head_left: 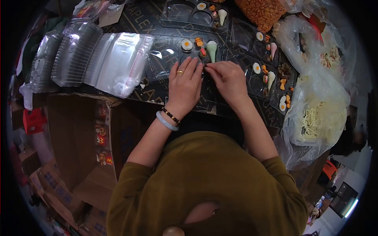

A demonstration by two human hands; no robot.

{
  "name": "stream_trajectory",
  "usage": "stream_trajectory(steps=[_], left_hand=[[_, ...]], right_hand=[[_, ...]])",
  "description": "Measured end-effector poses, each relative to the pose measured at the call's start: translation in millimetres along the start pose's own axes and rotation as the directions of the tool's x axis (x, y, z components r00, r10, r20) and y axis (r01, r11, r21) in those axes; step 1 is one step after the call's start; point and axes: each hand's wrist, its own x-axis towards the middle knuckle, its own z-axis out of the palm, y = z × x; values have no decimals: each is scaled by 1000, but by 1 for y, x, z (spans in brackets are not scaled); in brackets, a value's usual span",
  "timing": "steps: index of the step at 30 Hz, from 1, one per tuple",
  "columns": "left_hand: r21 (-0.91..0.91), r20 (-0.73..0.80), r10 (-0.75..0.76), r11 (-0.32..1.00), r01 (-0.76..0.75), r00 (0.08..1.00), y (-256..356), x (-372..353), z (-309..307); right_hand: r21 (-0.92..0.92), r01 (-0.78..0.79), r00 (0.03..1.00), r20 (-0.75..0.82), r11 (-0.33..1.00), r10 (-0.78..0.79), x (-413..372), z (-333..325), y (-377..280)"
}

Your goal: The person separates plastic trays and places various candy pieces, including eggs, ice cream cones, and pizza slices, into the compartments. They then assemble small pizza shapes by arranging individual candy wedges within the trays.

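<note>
Across black tabletop (126,26), "RAPLEX"; left hand (184,87), right hand (229,80) near green cone (212,50).

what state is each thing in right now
Clear tray: partly filled
Green cone: lying in the tray
Left hand: fingers extended, at the tray
Right hand: fingertips pinched together; anything held is hidden
Plastic sleeves: piled flat, overlapping
Plastic containers: nested
Cardboard box: open
Bag of orange pieces: filled

Hands (184,87) at tray (163,59); egg (187,45) (w/ yolk)
</note>
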Motion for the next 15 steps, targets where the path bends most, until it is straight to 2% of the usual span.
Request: stream_trajectory(steps=[2,6,9,12,15], left_hand=[[7,2,5,1000,-5,1000,0,0,-1],[-1,2,51,999,-51,999,4,4,-5],[46,17,95,994,-95,995,2,1,-2],[48,20,82,995,-83,996,2,0,-1],[64,24,73,995,-75,997,2,1,1]], right_hand=[[116,-67,995,-67,991,75,2,-12,-2],[-50,75,997,-12,996,-76,11,-12,14],[-103,106,993,54,989,-101,10,-2,21],[-52,41,999,28,998,-40,10,2,20],[-37,108,993,60,993,-106,18,-4,16]])
